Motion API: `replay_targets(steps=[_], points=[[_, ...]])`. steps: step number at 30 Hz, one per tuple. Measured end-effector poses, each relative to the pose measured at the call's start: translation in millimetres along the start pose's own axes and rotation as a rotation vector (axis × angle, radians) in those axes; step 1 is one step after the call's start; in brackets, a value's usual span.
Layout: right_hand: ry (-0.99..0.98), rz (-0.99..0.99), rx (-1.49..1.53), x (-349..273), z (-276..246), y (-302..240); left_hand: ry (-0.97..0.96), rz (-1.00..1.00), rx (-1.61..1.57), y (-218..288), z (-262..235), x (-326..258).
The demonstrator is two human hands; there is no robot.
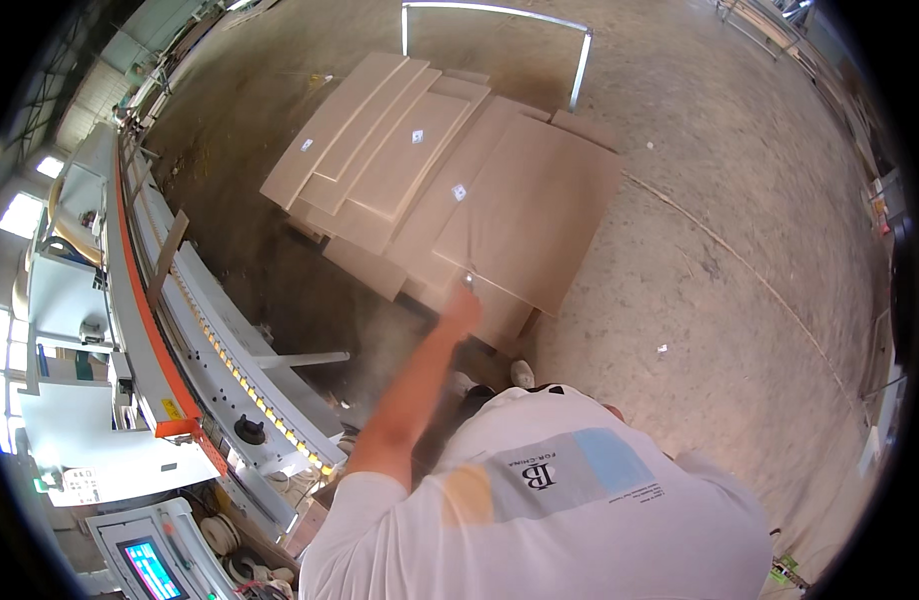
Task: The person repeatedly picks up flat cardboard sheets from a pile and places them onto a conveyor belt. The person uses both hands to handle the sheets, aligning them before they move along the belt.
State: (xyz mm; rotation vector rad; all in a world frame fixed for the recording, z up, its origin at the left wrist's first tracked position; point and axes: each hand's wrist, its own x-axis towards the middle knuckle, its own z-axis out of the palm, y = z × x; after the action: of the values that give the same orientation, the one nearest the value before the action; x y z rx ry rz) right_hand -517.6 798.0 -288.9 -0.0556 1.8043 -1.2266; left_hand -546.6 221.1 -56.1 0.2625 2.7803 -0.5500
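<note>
My left hand [464, 312] is stretched out over the near edge of a stack of brown flat boards [545, 200]. It is smeared by motion and looks closed. A small pale, shiny thing [469, 280] shows at its fingertips, too small to name. Whether the hand touches the board below, I cannot tell. Small white labels [459, 192] with dark marks lie on several of the boards. My right hand does not show; only a sliver of skin appears beside my white shirt [580, 520].
A long machine with a yellow-dotted rail [230, 360] and orange strip runs along the left. Its control panel [150, 565] with a lit screen is at lower left. Beyond the boards stands a metal frame [495, 10]. A cord-like line [720, 240] crosses the concrete floor at right.
</note>
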Motion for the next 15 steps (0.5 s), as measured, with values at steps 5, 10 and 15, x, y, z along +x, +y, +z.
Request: replay_targets(steps=[5, 10, 15], points=[[0.036, -0.117, -0.126, 0.3, 4.5, -53.6, -0.47, -0.196, 0.088, -127.1, -11.6, -19.7], [0.123, 0.148, -0.101, 5.1, 21.0, -97.6, -0.502, -0.431, 0.088, -195.6, 29.5, -92.8], [0.079, 0.081, -0.136, 12.5, 15.4, -92.5, -0.462, -0.053, 0.091, -110.1, 24.2, -97.3]])
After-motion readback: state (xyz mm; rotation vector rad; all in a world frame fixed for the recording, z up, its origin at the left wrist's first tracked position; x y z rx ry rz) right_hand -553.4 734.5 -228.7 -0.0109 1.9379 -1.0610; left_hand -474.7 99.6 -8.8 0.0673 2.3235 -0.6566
